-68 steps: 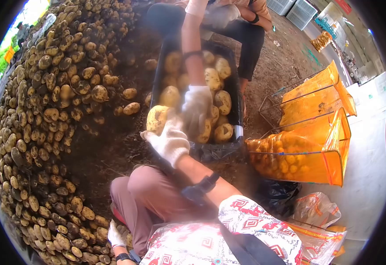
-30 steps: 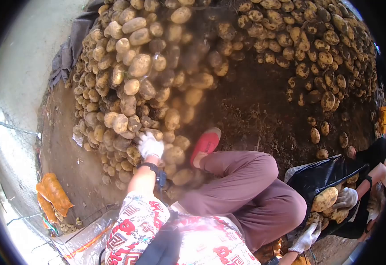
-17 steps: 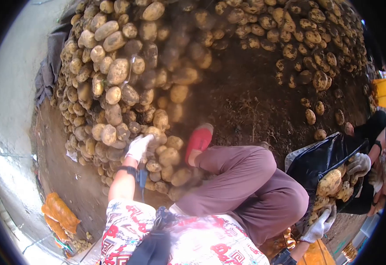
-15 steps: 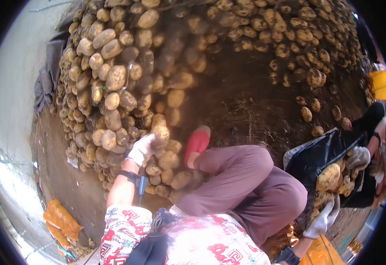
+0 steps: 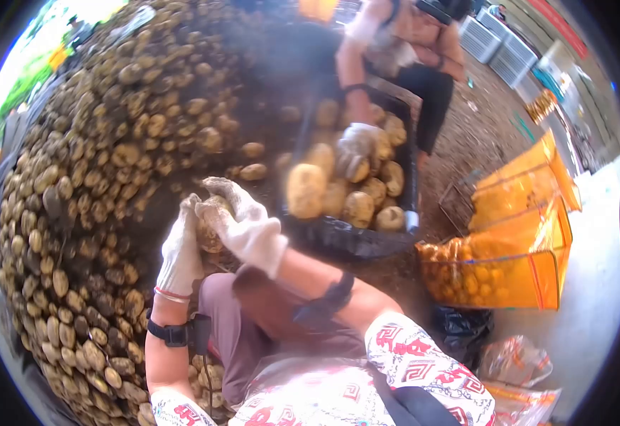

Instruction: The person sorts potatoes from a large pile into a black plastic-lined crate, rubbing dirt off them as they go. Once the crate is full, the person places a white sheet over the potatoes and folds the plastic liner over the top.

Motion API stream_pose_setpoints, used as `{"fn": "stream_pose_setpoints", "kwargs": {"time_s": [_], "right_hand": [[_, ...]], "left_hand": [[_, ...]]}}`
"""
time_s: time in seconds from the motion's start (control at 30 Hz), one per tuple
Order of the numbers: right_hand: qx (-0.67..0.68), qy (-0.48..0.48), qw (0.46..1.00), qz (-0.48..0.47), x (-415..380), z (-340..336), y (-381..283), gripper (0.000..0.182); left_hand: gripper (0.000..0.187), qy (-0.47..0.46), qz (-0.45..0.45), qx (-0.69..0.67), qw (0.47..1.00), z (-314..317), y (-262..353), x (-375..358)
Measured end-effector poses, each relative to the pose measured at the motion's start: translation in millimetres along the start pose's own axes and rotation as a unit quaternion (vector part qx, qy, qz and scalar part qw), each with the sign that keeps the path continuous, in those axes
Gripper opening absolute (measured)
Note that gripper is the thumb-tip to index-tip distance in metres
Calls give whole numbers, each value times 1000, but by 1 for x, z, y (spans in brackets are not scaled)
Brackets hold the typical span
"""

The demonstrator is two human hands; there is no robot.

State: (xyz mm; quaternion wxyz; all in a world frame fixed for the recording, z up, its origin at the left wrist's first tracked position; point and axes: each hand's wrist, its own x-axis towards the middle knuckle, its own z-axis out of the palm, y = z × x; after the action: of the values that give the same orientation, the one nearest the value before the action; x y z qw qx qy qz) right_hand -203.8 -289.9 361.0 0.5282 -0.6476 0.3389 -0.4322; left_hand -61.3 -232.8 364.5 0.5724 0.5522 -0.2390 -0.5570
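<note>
In white work gloves, my left hand (image 5: 181, 250) and my right hand (image 5: 252, 226) meet above my knees. Between them is a dirt-covered potato (image 5: 211, 238), partly hidden by the gloves, with fingers of both hands curled round it. Just right of my hands stands a crate lined with black plastic (image 5: 352, 240), holding several larger potatoes (image 5: 359, 209). A co-worker's gloved hand (image 5: 357, 145) reaches into this crate and rests on the potatoes there.
A large potato heap (image 5: 75, 241) spreads over the left side. The co-worker (image 5: 409, 42) sits beyond the crate. Orange bags (image 5: 498, 263) stand at the right, one with potatoes inside. Grey plastic crates (image 5: 480, 39) are at the back right.
My view has turned to the right. My left hand has left the heap's edge, my right hand has come out of the crate, and both are now together around a potato.
</note>
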Motion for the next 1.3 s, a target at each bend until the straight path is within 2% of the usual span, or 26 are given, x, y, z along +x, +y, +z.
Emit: {"fn": "stream_pose_setpoints", "kwargs": {"time_s": [0.03,0.07,0.1,0.13,0.17,0.23,0.27,0.3,0.33,0.37,0.4,0.43,0.47,0.5,0.57,0.6,0.67,0.73,0.77,0.8,0.87,0.97,1.03,1.1,1.2,1.3], "right_hand": [[-14,69,997,-15,-6,-3,-1,47],[-17,111,992,58,-18,-15,-14,46],[-57,127,989,48,-19,-27,-1,44],[-72,130,988,39,-23,-45,10,44],[-88,133,987,32,-31,-68,19,43],[-47,157,985,61,-44,-121,36,37],[-283,140,945,-89,-58,-164,54,34],[-496,108,829,-234,-68,-204,69,31],[-302,182,935,-45,-76,-226,77,30],[-227,205,952,14,-78,-233,75,30],[-148,235,958,69,-81,-240,74,30],[-212,226,951,-11,-83,-241,59,31],[-212,215,953,-33,-83,-245,55,31],[-212,204,954,-56,-83,-248,50,32],[-173,174,969,21,-71,-264,61,33],[-202,153,965,65,-64,-272,72,34],[-432,88,880,175,-43,-304,162,35],[-501,51,804,317,-35,-284,133,42],[-465,49,788,401,-25,-245,66,49],[-510,13,758,406,-24,-228,54,70],[-470,70,767,431,-24,-225,84,70],[-417,134,797,415,-32,-231,88,76],[-385,218,813,379,-33,-238,80,83],[-368,270,841,292,-42,-265,67,90],[-410,296,829,238,-51,-301,25,82],[-430,301,834,170,-69,-329,17,87]], "left_hand": [[38,66,34,137,988,27,11,-3],[37,64,177,297,936,31,-5,8],[36,61,314,440,839,35,-14,14],[30,-20,250,288,924,48,-14,15],[25,-37,243,360,900,62,-6,9],[26,-77,189,349,915,72,-9,12],[34,-85,172,396,898,73,-3,11],[38,-77,167,422,888,79,1,7],[43,-67,163,448,876,90,4,2],[47,-58,159,474,864,102,4,0],[62,-119,113,393,905,116,1,1],[71,-149,117,393,900,129,-18,9],[88,-185,58,436,879,161,11,-13],[90,-243,52,410,878,174,-9,-1],[88,-237,12,305,922,195,-49,13],[88,-233,-52,209,948,197,-54,16],[87,-215,-182,11,960,202,-64,19],[59,-188,-97,-50,976,187,-110,36],[54,-177,-77,-56,980,186,-114,36],[49,-166,-57,-62,982,185,-118,36],[44,-157,-39,-61,985,182,-118,34],[73,-190,-31,16,981,166,-127,45],[84,-185,-67,87,977,169,-128,47],[77,-135,-155,167,964,207,-72,24],[66,-166,128,416,885,230,-95,46],[56,-181,298,559,752,253,-108,56]]}}
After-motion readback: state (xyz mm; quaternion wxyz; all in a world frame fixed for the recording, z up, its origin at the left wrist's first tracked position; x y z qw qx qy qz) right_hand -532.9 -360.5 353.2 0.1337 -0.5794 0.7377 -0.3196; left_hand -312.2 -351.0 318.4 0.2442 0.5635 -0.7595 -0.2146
